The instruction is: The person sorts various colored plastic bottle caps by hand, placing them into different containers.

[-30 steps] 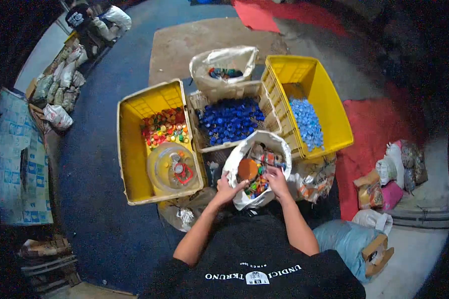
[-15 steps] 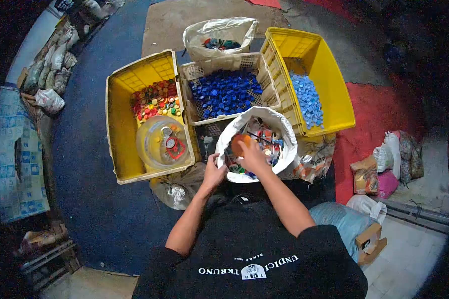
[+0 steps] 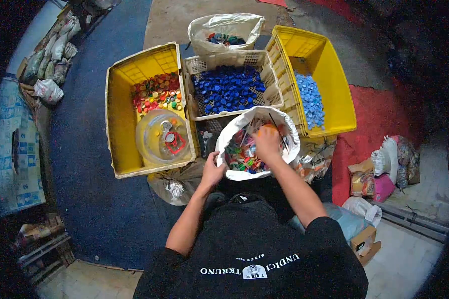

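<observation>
A white sack point(image 3: 228, 144) with a rolled-down rim stands open in front of me, full of mixed caps and plastic bits point(image 3: 249, 162). My left hand point(image 3: 213, 169) is closed on the near left part of its rim. Inside the mouth of the sack, my right hand point(image 3: 267, 142) is closed around an orange plastic piece point(image 3: 270, 127), mostly hidden by the fingers, so its kind does not show. Thin dark sticks poke up beside that hand.
Left is a yellow crate point(image 3: 115, 149) with red and yellow caps point(image 3: 152, 92) and a clear round tub point(image 3: 152, 147). Behind the sack sits a white basket of dark blue caps point(image 3: 227, 87). Light blue caps point(image 3: 309, 99) lie in the right yellow crate point(image 3: 336, 99). Another white sack point(image 3: 199, 37) stands behind.
My right hand has moved right and away from me inside the sack with the orange piece, baring more of the mixed bits. My left hand stays on the rim.
</observation>
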`<state>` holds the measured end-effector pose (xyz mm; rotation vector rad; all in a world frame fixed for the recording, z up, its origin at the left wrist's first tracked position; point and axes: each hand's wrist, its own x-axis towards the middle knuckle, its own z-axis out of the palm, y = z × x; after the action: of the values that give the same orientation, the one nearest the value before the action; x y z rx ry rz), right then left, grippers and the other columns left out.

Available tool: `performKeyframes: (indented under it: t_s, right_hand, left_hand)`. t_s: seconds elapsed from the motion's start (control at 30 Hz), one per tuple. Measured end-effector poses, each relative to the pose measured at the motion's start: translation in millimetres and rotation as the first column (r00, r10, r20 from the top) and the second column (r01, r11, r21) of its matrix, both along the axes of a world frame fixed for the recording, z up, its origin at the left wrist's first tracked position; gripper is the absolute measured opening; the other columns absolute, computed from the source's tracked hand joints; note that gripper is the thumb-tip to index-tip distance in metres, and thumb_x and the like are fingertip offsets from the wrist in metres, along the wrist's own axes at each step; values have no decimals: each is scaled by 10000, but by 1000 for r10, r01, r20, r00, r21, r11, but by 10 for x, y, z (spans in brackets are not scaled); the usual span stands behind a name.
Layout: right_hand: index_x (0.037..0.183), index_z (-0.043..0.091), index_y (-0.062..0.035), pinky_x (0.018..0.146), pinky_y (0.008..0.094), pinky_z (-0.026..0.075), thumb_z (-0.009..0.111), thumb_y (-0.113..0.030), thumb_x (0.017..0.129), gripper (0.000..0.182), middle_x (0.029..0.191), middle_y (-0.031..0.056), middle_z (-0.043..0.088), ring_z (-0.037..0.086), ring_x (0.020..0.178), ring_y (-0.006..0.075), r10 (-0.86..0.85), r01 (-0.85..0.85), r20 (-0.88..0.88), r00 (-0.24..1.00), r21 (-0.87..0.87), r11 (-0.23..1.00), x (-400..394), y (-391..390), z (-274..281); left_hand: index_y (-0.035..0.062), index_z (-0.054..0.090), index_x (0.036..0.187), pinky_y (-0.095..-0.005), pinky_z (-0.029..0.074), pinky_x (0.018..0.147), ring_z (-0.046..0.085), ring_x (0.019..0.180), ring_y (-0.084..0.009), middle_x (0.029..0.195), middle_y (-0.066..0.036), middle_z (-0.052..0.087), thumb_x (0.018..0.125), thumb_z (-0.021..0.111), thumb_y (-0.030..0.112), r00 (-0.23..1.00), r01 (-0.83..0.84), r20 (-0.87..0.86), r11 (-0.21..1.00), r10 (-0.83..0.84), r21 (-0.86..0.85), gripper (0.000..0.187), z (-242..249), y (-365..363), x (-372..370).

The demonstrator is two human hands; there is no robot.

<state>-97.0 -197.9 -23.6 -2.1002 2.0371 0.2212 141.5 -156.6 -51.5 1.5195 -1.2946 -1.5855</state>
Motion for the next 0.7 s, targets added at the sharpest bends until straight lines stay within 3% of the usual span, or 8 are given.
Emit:
performKeyframes:
  t_s: [0.13, 0.2, 0.3, 0.4, 0.5, 0.57, 0.6, 0.7]
  right_hand:
    - [985, 672, -79, 775, 437, 510, 662, -139, 712, 280, 950, 123, 641, 638, 921, 297, 189, -219, 337, 922, 51, 974, 590, -25, -315]
    - [984, 690, -57, 812, 443, 515, 644, -138, 737, 264, 1025, 152, 656, 643, 955, 292, 129, -181, 148, 981, 427, 886, 808, -44, -413]
    - [940, 704, -44, 793, 436, 532, 615, -153, 770, 221, 1004, 158, 676, 664, 919, 290, 249, -243, -18, 968, 154, 958, 749, 85, -474]
    - [886, 713, -50, 745, 431, 545, 596, -172, 784, 197, 911, 144, 693, 678, 854, 296, 127, -145, 87, 988, 235, 961, 491, 23, -380]
    - [873, 710, -55, 732, 423, 547, 573, -155, 794, 187, 900, 132, 694, 678, 856, 296, 42, -71, 115, 993, 269, 961, 156, 116, -325]
    - [861, 709, -62, 717, 426, 546, 564, -147, 797, 180, 883, 132, 693, 676, 841, 298, 44, -66, 98, 994, 233, 970, -1, 204, -501]
    - [849, 709, -69, 702, 429, 546, 556, -139, 800, 175, 866, 132, 691, 675, 826, 299, 49, -65, 82, 995, 202, 977, -30, 270, -567]
    - [825, 718, -129, 713, 450, 524, 552, -167, 814, 170, 789, 119, 682, 677, 747, 281, -11, 13, 82, 997, -26, 1000, -18, 401, -470]
  left_hand:
    - [-33, 439, 1229, -320, 483, 824, 616, 945, -213, 1037, -169, 625, 763, 615, 56, 1000, 0, 23, 1000, 0, 1, 506, 61, -13, -11]
    - [-31, 437, 1231, -327, 483, 825, 620, 946, -226, 1033, -181, 625, 759, 615, 55, 998, 6, 55, 1000, -6, -11, 512, 110, -24, 2]
    - [-19, 440, 1234, -369, 485, 827, 630, 928, -298, 1019, -210, 627, 752, 598, 48, 982, 49, 189, 988, -20, -150, 512, 189, -80, 51]
    - [31, 460, 1235, -418, 474, 831, 595, 950, -380, 1040, -209, 601, 725, 630, 67, 958, 40, 287, 996, -15, -81, 538, 463, -113, 23]
    - [88, 492, 1219, -450, 463, 816, 559, 989, -404, 1067, -180, 569, 750, 619, 79, 749, 268, 663, 913, 4, -308, 486, 566, -159, -72]
    - [129, 512, 1206, -453, 455, 818, 539, 1035, -385, 1076, -166, 535, 788, 570, 85, 776, 572, 578, 666, -251, -479, 424, 487, -280, -208]
    - [141, 540, 1197, -416, 487, 777, 583, 998, -352, 1051, -174, 563, 824, 516, 78, 733, 678, 620, 380, -280, -629, 379, 500, -313, -322]
    - [107, 666, 1013, -402, 540, 680, 659, 837, -313, 933, -147, 635, 809, 560, 133, 355, 848, 809, 525, -469, -68, 232, 248, -386, -675]
